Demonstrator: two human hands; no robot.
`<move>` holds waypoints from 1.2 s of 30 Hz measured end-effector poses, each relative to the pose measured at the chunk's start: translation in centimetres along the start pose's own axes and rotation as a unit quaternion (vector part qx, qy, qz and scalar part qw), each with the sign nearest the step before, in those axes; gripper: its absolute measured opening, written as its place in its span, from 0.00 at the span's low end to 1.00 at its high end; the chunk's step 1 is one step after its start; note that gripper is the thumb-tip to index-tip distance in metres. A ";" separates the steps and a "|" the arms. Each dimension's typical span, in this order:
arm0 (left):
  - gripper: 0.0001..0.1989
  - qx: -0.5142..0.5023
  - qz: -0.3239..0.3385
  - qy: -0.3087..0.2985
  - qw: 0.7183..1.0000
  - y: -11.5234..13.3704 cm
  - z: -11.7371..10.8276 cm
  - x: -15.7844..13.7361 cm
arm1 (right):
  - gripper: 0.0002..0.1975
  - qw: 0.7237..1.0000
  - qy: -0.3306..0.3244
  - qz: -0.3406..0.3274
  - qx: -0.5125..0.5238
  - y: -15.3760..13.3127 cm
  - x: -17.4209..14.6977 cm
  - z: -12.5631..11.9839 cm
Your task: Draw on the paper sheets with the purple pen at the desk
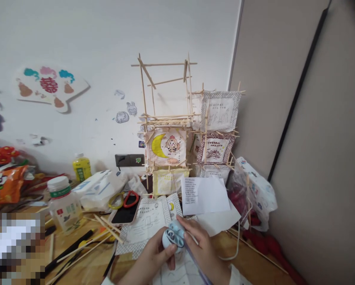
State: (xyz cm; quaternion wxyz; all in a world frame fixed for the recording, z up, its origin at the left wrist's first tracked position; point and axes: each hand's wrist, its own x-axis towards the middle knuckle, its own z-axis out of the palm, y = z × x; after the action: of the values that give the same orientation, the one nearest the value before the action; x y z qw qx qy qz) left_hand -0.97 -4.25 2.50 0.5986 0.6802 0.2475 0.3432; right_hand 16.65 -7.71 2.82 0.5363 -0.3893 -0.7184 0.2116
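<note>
My left hand [157, 253] is closed around a light blue earbud case [174, 236], thumb on its near side. The case's lid is up and dark hollows show inside. My right hand [199, 240] grips the raised lid from the right, its fingertips against the lid's back. From under my right palm a purple strip [197, 264] runs down toward the bottom edge; I cannot tell whether it is attached to the case. Beneath both hands lie paper sheets with line drawings [149, 223].
Behind stands a wooden-stick frame [144, 95] hung with drawn panels. To the left are scissors [131, 199], a phone [125, 210], a bottle [65, 204] and loose sticks [82, 247]. On the right, a written sheet [205, 196], a white cable [238, 241] and a plastic-wrapped pack [256, 190].
</note>
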 end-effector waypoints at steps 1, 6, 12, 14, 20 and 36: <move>0.28 0.000 -0.004 -0.001 1.000 0.2 0.1 -0.1 | 0.19 1.000 0.002 -0.015 -0.013 0.1 0.0 0.0; 0.29 0.007 -0.013 0.032 0.999 0.6 0.2 -0.1 | 0.20 0.996 0.003 -0.082 -0.034 -0.7 0.1 0.2; 0.31 -0.032 0.005 0.061 0.998 0.6 -0.1 0.1 | 0.21 0.998 0.009 -0.051 -0.034 -1.3 -0.2 0.3; 0.33 -0.074 -0.006 0.085 0.994 1.4 0.0 -0.1 | 0.20 0.999 0.024 -0.025 -0.029 -0.6 -0.3 0.5; 0.26 -0.183 -0.034 0.101 0.977 2.6 -0.1 -0.9 | 0.22 0.999 0.024 -0.011 -0.032 0.0 -0.2 0.7; 0.40 -0.136 -0.036 0.033 0.989 0.1 0.1 0.1 | 0.25 0.999 0.028 -0.013 -0.037 -0.2 -0.2 1.3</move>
State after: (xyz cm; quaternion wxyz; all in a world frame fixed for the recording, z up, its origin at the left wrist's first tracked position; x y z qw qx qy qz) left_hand -0.82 -4.27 2.61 0.6890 0.5713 0.2425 0.3744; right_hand 15.38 -7.88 2.42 0.5441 -0.4056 -0.7153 0.1668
